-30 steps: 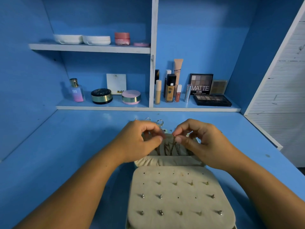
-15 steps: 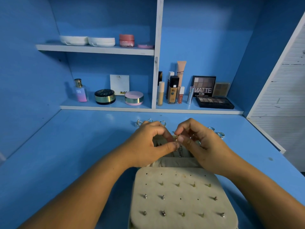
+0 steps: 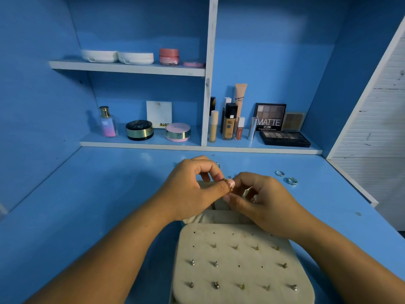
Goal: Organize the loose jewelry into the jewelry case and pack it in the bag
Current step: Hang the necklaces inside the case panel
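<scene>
Gold link piece point(image 3: 228, 184): draped over the left thumb tip, just above the far half of the jewelry case, mid-view.
Left hand point(image 3: 192, 190): fingers curled, thumb and forefinger pinching the gold link piece.
Right hand point(image 3: 266, 201): at 3 o'clock of the left hand and touching it; its curled forefinger and thumb pinch the piece's lower end.
Jewelry case point(image 3: 219, 218): beige, open on the blue desk point(image 3: 87, 205); the tray half lies under the hands at 12 o'clock, and the earring panel point(image 3: 241, 251) at 6 o'clock.
Stud earrings point(image 3: 215, 263): pinned in rows across the panel.
Loose rings point(image 3: 292, 181): two on the desk at 2 o'clock of the hands, near each other but apart.
Third ring point(image 3: 217, 165): at 12 o'clock, half hidden behind the left hand.
Shelf point(image 3: 197, 147): far at 12 o'clock, holding a perfume bottle point(image 3: 107, 122), compacts point(image 3: 178, 132), a foundation bottle point(image 3: 229, 121) and a MATTE eyeshadow palette point(image 3: 270, 116).
</scene>
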